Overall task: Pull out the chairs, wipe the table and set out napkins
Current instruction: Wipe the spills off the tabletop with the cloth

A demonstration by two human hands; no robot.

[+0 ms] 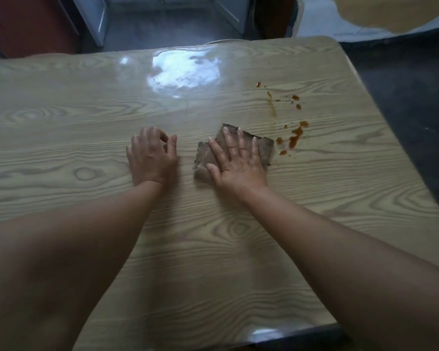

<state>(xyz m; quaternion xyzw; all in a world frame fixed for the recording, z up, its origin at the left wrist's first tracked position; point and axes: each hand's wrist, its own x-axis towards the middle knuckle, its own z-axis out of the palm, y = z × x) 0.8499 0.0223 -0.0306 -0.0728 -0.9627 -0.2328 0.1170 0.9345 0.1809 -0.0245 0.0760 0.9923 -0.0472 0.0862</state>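
A glossy wood-grain table fills the view. My right hand lies flat, fingers spread, pressing a folded brownish-grey cloth onto the tabletop. Just right of the cloth are orange-brown sauce spills, with more drops and a streak farther back. My left hand rests on the bare tabletop to the left of the cloth, fingers loosely curled, holding nothing. No chairs or napkins are in view.
The table's right edge drops to a dark floor. Behind the far edge is a pale tiled floor and a dark red cabinet or wall. A bright window reflection glares on the tabletop.
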